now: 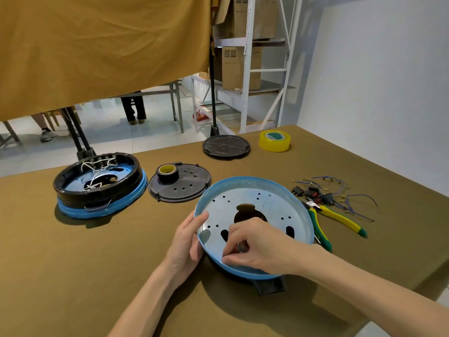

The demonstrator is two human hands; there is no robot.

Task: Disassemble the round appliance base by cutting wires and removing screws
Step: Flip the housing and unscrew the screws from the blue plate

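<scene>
Lying tilted at the near middle of the table (73, 276), the blue pan (255, 203) looked thin, stiff and light — best held by its rim. The left hand (187, 242) gripped that rim at nine o'clock, while the right hand (255, 242) pinched a small dark part (241, 246) inside. Pliers (325, 220) and cut wires (340, 193) lay at three o'clock.
</scene>
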